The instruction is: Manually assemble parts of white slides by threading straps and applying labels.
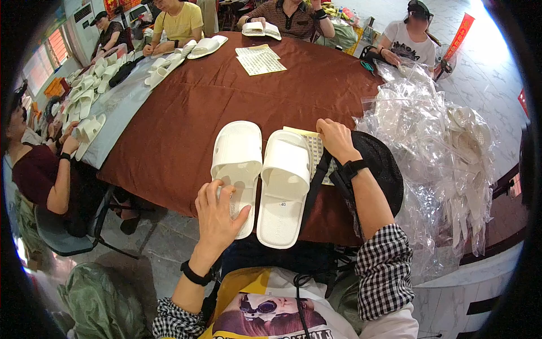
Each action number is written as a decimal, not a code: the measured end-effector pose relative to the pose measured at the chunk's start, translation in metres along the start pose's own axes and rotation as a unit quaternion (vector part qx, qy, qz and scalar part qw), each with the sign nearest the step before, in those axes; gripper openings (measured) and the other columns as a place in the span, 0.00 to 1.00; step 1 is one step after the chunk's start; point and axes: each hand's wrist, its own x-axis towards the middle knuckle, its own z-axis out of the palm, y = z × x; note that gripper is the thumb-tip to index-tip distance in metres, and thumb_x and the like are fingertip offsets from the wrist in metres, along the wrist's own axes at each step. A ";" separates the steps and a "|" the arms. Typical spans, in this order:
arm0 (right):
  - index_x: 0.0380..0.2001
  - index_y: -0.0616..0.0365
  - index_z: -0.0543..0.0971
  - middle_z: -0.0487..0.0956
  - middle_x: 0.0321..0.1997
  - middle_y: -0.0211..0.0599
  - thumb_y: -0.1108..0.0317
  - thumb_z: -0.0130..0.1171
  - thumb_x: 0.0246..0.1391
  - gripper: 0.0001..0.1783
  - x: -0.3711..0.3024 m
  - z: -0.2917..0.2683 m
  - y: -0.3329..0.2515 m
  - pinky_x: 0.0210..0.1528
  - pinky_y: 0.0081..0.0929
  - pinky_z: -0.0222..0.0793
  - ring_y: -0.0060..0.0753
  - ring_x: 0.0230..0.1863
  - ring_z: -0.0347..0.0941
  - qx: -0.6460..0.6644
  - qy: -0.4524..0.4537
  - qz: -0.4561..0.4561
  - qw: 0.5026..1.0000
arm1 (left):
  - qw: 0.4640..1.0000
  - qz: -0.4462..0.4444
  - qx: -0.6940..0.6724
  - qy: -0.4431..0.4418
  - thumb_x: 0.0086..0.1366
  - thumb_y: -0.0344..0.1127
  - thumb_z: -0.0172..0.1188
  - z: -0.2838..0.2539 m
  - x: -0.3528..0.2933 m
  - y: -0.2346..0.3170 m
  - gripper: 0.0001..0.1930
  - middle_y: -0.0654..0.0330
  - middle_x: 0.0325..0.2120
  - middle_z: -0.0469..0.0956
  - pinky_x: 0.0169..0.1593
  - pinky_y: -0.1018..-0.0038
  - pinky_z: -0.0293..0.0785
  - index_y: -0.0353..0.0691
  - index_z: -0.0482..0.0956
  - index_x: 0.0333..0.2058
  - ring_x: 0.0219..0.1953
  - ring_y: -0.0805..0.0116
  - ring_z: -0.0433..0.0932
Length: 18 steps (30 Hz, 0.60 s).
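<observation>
White slippers [285,155], a pair, lie side by side on the brown-covered worktop [175,124], strap ends pointing away from the person and heels at the near edge. Left slipper [236,140] runs under and beyond the left hand [219,212], which is well spread, its fingers loosely curved over the insole and its thumb held apart; it shows no closed grip. Right slipper [279,223] lies between the two hands, just right of the left thumb and below and left of the right hand [335,140]; a small label [282,204] shows on its insole.

The right hand is bent downward, fingers drawn together at the upper edge of a pale yellow label sheet [310,138]; whether it pinches anything cannot be told. This sheet lies partly behind the right slipper. Just below and right of the right hand is a black mesh cap [384,172], its dark strap [317,183] running down beside the slipper. Farther right of that hand lies a heap of clear plastic bags [415,141]. Well beyond both hands lie more label sheets [261,62].
</observation>
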 end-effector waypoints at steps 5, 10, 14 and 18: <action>0.31 0.52 0.76 0.79 0.33 0.38 0.69 0.54 0.58 0.03 0.000 0.011 0.010 0.39 0.47 0.75 0.49 0.38 0.79 -0.017 0.023 -0.014 0.999 | 1.000 0.002 -0.001 0.002 0.58 0.46 0.66 0.003 -0.001 0.001 0.26 0.49 0.55 0.64 0.61 0.49 0.57 0.42 0.70 0.52 0.61 0.45 0.60; 0.31 0.53 0.76 0.79 0.33 0.39 0.69 0.53 0.60 0.04 0.000 0.013 0.012 0.40 0.47 0.74 0.50 0.39 0.79 -0.026 0.020 -0.007 0.999 | 1.000 0.000 -0.004 0.004 0.58 0.46 0.66 0.003 -0.001 0.001 0.27 0.49 0.56 0.64 0.61 0.49 0.57 0.42 0.69 0.52 0.61 0.44 0.60; 0.35 0.56 0.75 0.78 0.38 0.42 0.70 0.51 0.60 0.04 0.000 0.010 0.009 0.42 0.49 0.75 0.51 0.43 0.79 -0.021 0.001 0.007 1.000 | 1.000 -0.001 -0.006 0.010 0.58 0.46 0.66 0.004 -0.002 0.000 0.27 0.48 0.57 0.64 0.61 0.49 0.57 0.42 0.69 0.53 0.61 0.44 0.60; 0.35 0.55 0.73 0.77 0.40 0.42 0.67 0.52 0.62 0.04 -0.002 0.012 0.015 0.42 0.49 0.73 0.53 0.42 0.77 0.004 0.004 0.013 1.000 | 1.000 -0.007 -0.012 0.012 0.58 0.45 0.66 0.005 -0.003 0.000 0.27 0.48 0.57 0.64 0.62 0.50 0.57 0.43 0.69 0.53 0.62 0.43 0.60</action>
